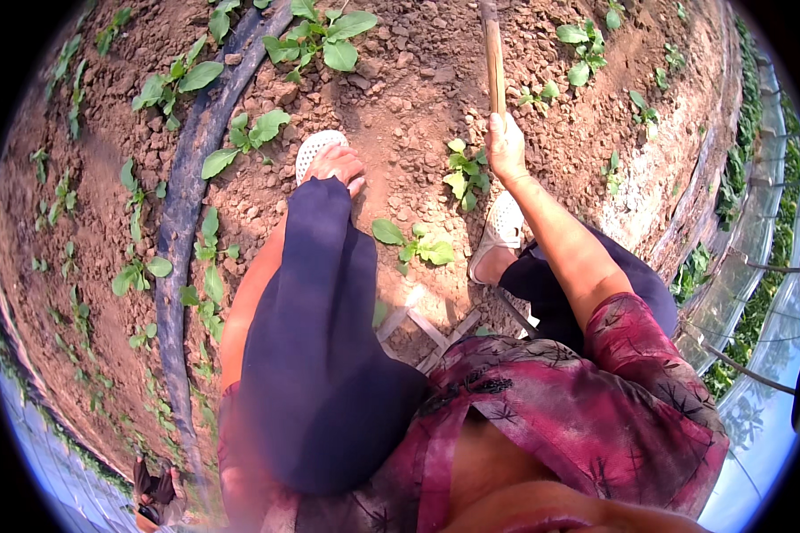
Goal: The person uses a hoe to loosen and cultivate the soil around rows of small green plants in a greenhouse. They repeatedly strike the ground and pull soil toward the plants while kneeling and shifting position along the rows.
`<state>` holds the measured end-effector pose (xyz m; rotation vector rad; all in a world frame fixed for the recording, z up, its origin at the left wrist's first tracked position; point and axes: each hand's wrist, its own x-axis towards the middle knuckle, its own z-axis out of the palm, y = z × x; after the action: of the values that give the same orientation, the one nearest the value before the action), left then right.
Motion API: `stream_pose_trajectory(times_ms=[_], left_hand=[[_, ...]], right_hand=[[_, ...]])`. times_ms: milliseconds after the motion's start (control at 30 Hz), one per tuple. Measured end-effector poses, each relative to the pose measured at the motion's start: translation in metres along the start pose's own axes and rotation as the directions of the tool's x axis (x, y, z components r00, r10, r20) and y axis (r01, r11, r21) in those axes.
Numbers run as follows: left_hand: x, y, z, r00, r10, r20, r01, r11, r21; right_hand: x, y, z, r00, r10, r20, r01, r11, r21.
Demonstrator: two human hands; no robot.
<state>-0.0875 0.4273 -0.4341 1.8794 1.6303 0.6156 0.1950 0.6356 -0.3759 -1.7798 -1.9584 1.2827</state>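
Note:
My right hand (505, 146) is wrapped around the end of a long wooden tool handle (492, 60). The handle runs up out of the top of the view, so its head is hidden. My left hand (337, 163) rests by the left white perforated clog (320, 141), at the cuff of my dark trouser leg (320, 246). Whether its fingers grip anything is unclear. Leafy green seedlings grow around both hands: one (465, 174) just left of my right wrist, one (417, 246) between my feet, and another (248, 138) left of the left clog.
A flat black irrigation hose (173, 240) runs along the soil at left, with rows of seedlings beside it. Pale crossed bars (427, 326) show beneath me. Plastic greenhouse sheeting (750, 266) borders the right. Another person (157, 490) is at the lower left.

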Motion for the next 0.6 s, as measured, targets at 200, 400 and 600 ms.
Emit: stream_pose_trajectory(times_ms=[200,400,600], left_hand=[[0.004,-0.001,0.012,0.999,-0.011,-0.037,0.01,0.999,-0.045],[0.011,0.005,-0.001,1.0,0.023,-0.009,-0.023,0.999,-0.04],[0.008,-0.003,0.012,0.997,-0.022,0.072,0.021,1.0,0.016]], right_hand=[[0.006,0.03,-0.019,0.99,0.041,0.135,0.009,0.936,-0.351],[0.079,-0.026,-0.052,0.939,-0.094,-0.33,0.147,0.979,0.138],[0.134,-0.021,-0.043,0.88,0.35,-0.321,-0.11,0.808,0.578]])
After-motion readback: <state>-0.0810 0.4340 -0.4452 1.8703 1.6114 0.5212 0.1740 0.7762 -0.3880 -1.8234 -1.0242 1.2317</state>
